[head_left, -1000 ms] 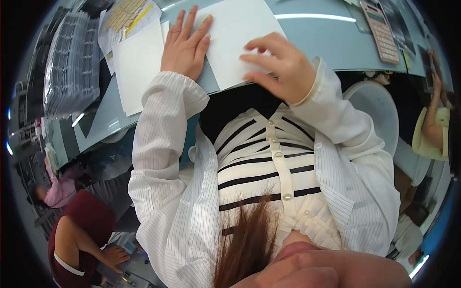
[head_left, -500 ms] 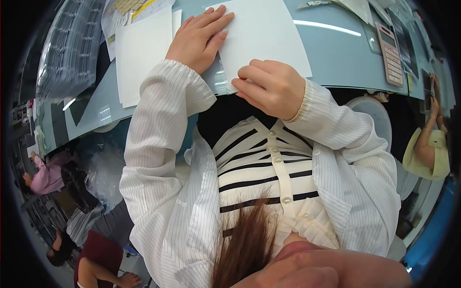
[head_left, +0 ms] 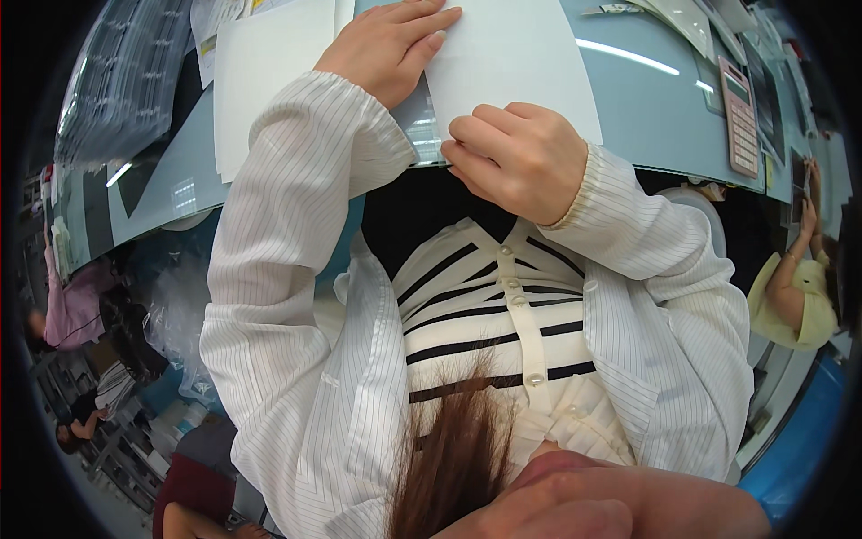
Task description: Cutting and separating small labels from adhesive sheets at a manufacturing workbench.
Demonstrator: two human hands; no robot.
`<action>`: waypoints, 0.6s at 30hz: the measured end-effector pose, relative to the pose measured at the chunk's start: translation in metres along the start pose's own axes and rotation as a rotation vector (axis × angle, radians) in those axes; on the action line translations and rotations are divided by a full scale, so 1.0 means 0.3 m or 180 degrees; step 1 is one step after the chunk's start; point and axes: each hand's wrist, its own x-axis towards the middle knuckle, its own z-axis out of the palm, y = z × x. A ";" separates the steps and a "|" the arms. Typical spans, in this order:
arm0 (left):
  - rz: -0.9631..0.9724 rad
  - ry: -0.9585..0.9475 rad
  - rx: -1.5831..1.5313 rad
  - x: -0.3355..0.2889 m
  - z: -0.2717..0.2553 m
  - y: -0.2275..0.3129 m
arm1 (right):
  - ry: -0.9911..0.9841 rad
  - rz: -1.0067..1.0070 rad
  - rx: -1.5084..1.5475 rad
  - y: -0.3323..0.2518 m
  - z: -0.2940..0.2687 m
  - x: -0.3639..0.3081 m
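Note:
A large white sheet (head_left: 521, 54) lies on the glassy blue-grey table, reaching close to its near edge. My left hand (head_left: 391, 49) rests on the sheet's left edge with fingers stretched out and lying flat, the thumb a little apart. My right hand (head_left: 521, 157) is closed at the sheet's near left corner, over the table edge. Its fingertips are curled in, so whatever they pinch is hidden. To the left of my left hand is another pile of white sheets (head_left: 269, 90).
Clear plastic sleeves (head_left: 126, 81) are stacked at the far left. A pink calculator (head_left: 738, 117) lies at the right on the table (head_left: 646, 126), near papers in clear covers (head_left: 682, 22). Other people sit beyond, at left and right; one wears a yellow top (head_left: 795, 296).
The view has shifted slightly, moving the tabletop things a little within it. My left hand stays flat on the sheet and my right hand stays closed at its near corner.

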 end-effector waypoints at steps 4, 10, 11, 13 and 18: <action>0.0391 0.0173 0.0135 0.020 0.036 -0.071 | -0.0028 0.0035 0.0142 0.012 -0.005 0.008; 0.0308 0.0054 0.0138 0.038 0.024 -0.082 | -0.0062 0.0074 0.0197 0.020 -0.011 0.014; 0.0301 0.0050 0.0128 0.034 0.021 -0.080 | -0.0077 0.0077 0.0206 0.020 -0.015 0.018; 0.0089 -0.0036 0.0022 0.027 -0.003 -0.043 | -0.0094 0.0096 0.0218 0.022 -0.019 0.020; 0.0035 -0.0035 0.0083 0.032 0.000 -0.034 | -0.0091 0.0087 0.0146 0.018 -0.016 0.016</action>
